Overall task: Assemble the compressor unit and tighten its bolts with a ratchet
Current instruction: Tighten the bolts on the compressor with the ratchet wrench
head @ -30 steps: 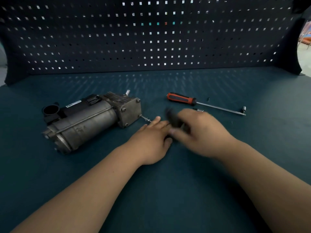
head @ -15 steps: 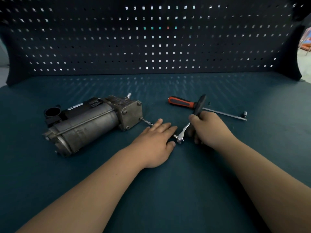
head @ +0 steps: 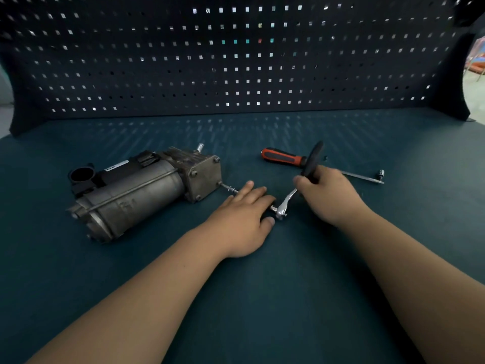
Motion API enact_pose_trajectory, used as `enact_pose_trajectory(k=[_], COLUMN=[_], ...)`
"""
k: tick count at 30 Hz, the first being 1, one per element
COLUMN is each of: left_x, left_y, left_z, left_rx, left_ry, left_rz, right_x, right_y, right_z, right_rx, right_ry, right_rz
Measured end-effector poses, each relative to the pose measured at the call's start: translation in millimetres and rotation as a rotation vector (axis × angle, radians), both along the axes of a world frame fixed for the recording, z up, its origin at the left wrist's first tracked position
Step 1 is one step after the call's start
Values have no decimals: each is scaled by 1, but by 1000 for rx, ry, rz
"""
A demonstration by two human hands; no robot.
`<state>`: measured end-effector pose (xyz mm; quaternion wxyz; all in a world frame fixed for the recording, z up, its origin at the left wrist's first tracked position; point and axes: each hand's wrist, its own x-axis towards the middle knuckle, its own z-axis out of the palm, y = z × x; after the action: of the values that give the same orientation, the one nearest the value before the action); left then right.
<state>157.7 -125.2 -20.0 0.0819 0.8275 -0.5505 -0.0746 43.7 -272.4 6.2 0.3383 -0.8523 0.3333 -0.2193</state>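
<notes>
The grey metal compressor unit (head: 136, 190) lies on its side at the left of the mat, its square end plate facing right. A long bolt (head: 228, 188) sticks out of the plate's lower right corner. My left hand (head: 242, 219) lies over the extension bar that runs from the bolt to the ratchet head (head: 281, 210); its fingers hide most of the bar. My right hand (head: 328, 195) grips the ratchet's black handle (head: 313, 157), which points up and away from me.
An orange-and-black screwdriver-style driver (head: 283, 157) with a long shaft and a socket at its tip (head: 380, 172) lies behind my right hand. A dark pegboard wall (head: 236, 61) closes the back of the teal mat (head: 262, 298).
My right hand swung the ratchet handle from a low, blurred position up to nearly upright, then held it. My left hand stayed on the extension bar. The camera view shifted slightly.
</notes>
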Motion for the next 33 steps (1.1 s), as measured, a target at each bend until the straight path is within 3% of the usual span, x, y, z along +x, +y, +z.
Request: enact_pose_trajectory(k=[2, 4, 8, 10, 13, 15, 19, 26, 29, 33], left_x=[-1, -1, 1, 3, 5, 5, 2, 0, 0, 2], left_y=[-1, 1, 3, 2, 4, 4, 1, 0, 1, 0], left_z=[1, 0, -3, -3, -2, -3, -2, 1, 0, -2], left_rx=[0, 2, 5, 20, 68, 59, 2, 25, 30, 28], left_ry=[4, 10, 12, -18, 15, 1, -5, 0, 9, 8], left_rz=[2, 3, 0, -33, -52, -57, -13, -5, -5, -11], right_x=[3, 4, -11, -17, -17, -16, -14, 4, 2, -14], right_y=[-9, -8, 16, 35, 56, 55, 30, -6, -3, 27], right_z=[-4, -5, 3, 9, 7, 8, 8, -2, -3, 8], right_rx=[168, 142, -375, -644, -848, -806, -461, 163, 47, -508], right_ry=[63, 41, -189, -159, -102, -100, -118, 133, 64, -169], right_rz=[-17, 0, 227, 419, 610, 580, 257, -44, 8, 327])
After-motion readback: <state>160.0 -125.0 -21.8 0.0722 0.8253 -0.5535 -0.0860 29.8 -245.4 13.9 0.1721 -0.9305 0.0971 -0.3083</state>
